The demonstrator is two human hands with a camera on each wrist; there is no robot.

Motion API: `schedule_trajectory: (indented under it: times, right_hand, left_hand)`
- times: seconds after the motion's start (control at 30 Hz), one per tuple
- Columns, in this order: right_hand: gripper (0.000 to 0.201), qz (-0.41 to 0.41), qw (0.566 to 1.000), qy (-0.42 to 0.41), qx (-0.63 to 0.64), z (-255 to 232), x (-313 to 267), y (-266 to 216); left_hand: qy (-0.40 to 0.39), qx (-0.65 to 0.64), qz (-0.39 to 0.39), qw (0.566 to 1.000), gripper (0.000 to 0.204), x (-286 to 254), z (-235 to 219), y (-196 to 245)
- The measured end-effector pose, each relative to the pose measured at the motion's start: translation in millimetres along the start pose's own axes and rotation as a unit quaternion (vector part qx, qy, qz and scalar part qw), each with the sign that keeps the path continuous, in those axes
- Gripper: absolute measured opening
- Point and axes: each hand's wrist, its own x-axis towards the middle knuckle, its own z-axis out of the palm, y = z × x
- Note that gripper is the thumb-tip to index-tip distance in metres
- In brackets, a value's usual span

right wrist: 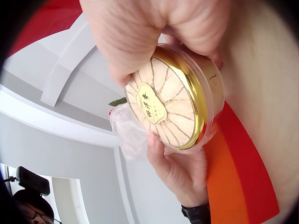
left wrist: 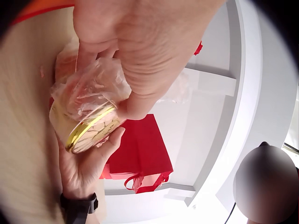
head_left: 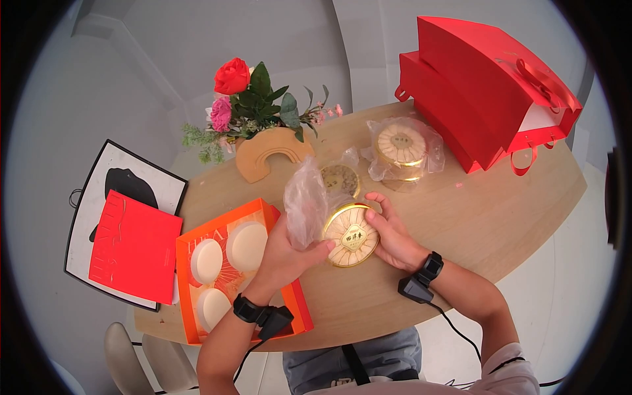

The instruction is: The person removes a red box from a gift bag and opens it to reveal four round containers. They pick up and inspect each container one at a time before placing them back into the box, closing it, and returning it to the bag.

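Note:
Both hands hold a round gold-rimmed jar [head_left: 352, 237] between them, its labelled lid turned up towards the head camera. My left hand [head_left: 282, 258] grips its left side, thumb at the lid's edge. A crumpled clear plastic bag [head_left: 306, 205] bunches beside that hand's fingers and against the jar. On the other side my right hand [head_left: 397, 242] grips the jar, with its thumb near the rim. In the right wrist view, pale wedge-like pieces show through the jar's lid [right wrist: 161, 105], and its clear side wall is visible.
Behind the hands stand a darker-filled jar [head_left: 340, 179] and a bagged gold-rimmed jar [head_left: 401, 146]. An orange box [head_left: 186, 283] with round pale recesses lies left, near a red folder [head_left: 135, 247] on a framed picture [head_left: 82, 243]. Flowers [head_left: 232, 77] and red bags [head_left: 474, 92] stand at the back.

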Motion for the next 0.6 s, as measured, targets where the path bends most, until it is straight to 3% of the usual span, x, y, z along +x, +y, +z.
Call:
schedule_trajectory:
  times: [0.23,0.3,0.53,0.6]
  right_hand:
    - [0.071,-0.004,0.998,-0.064,0.028,13,-4,-11]
    - [0.077,-0.057,0.967,-0.131,-0.211,3,-2,-13]
    - [0.068,-0.066,0.928,-0.127,-0.345,4,-6,-19]
    - [0.061,-0.118,0.918,-0.134,-0.355,2,-2,-14]
  left_hand:
    - [0.025,-0.046,-0.001,0.999,0.065,-1,1,8]
    - [0.025,-0.035,-0.010,0.999,0.064,-2,-1,8]
    - [-0.002,-0.044,-0.027,0.999,0.063,0,0,9]
    - [-0.001,-0.061,-0.024,0.998,0.063,0,1,11]
